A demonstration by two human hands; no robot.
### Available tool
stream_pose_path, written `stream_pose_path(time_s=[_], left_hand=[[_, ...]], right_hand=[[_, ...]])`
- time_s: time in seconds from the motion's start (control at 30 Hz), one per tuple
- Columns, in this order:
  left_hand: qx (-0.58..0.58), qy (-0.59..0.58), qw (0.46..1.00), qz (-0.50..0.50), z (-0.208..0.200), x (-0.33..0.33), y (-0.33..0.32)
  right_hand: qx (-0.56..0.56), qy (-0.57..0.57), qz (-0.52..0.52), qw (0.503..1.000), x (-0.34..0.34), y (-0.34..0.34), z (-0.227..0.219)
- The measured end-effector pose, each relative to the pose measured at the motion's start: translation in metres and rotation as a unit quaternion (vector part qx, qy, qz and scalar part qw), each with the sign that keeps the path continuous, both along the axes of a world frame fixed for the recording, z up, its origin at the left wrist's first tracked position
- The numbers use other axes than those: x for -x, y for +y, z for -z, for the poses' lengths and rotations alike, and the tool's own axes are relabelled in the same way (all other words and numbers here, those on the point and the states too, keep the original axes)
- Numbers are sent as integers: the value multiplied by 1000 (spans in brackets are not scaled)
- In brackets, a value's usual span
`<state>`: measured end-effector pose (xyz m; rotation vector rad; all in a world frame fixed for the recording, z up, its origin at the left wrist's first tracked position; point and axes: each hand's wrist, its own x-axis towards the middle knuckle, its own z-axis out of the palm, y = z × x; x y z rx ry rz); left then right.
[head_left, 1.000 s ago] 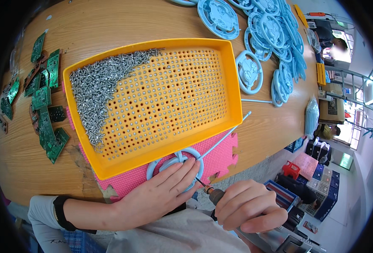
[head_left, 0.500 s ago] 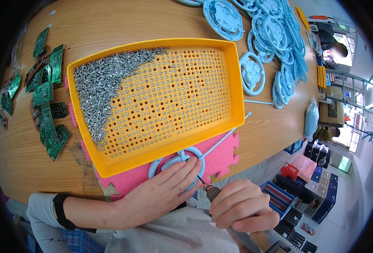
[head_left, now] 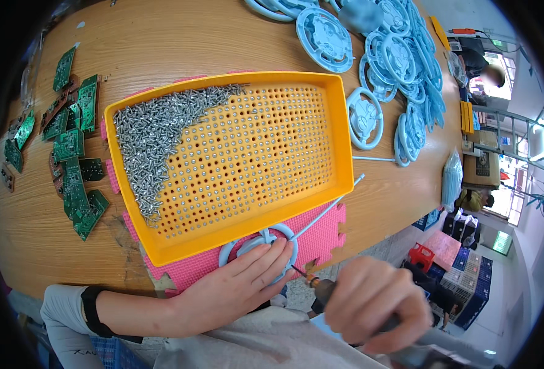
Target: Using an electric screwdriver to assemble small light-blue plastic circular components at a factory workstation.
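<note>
My left hand (head_left: pixel 238 286) lies flat, fingers stretched out, across a light-blue plastic ring-shaped part (head_left: pixel 292 235), pressing on it. The part rests on a pink foam mat (head_left: pixel 324 230), and a thin blue stem runs from it to the upper right. In my right hand (head_left: pixel 376 304), fingers wrapped round it, is an electric screwdriver (head_left: pixel 325 290), blurred by motion. Its bit tip is beside the ring's right edge; contact I cannot tell. Just beyond the left hand stands a yellow perforated tray (head_left: pixel 247 237), with loose silver screws (head_left: pixel 152 135) heaped on its left and others sitting in the holes.
Green circuit boards (head_left: pixel 75 184) are scattered on the table (head_left: pixel 161 37) at the left. Several light-blue ring parts (head_left: pixel 324 40) pile up at the far right. Past the table's right edge are crates (head_left: pixel 469 277), boxes and other people.
The screwdriver has moved right and back with my right hand. My left hand remains flat on the ring part. The view has shifted slightly, and a blurred blue shape now shows over the far pile.
</note>
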<state>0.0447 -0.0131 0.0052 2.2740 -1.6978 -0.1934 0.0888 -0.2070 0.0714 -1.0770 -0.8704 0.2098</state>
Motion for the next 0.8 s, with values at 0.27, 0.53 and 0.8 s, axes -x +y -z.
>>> stream_pose_path(time_s=[0.27, 0.53, 0.8], left_hand=[[-19, -12, 1000, 4, 0, 0, 0], [9, -20, 999, -25, 3, 3, -1], [6, -23, 999, -30, 3, 3, 0]], right_hand=[[72, -166, 188, 965, -40, 4, 1], [64, -169, 208, 961, -48, 7, 27], [66, -162, 227, 958, -48, 9, 33]])
